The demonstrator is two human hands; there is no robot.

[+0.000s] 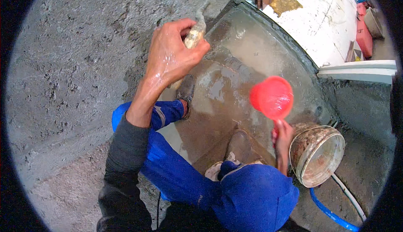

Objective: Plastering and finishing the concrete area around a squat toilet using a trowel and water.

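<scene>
My left hand [168,55], wet across its back, is closed round the pale, worn handle of a trowel [194,35]. The trowel's grey, cement-smeared blade lies at or close to the rough grey wall [84,43]; whether it touches cannot be told. Low on the right, my right hand [284,137] grips the handle of a red plastic dipper [275,97]. The dipper is over the wet floor [226,80], slightly blurred, and what it holds cannot be made out. Right beside that hand, a dirty bucket [319,156] lies tipped with its mouth showing.
My blue-trousered knees and boots [239,146] are below my hands. A low cement kerb [285,36] edges the wet floor, with a white surface [323,17] beyond it. A blue hose [329,211] and a white pipe [348,194] run near the bucket. Red containers [364,34] stand at far right.
</scene>
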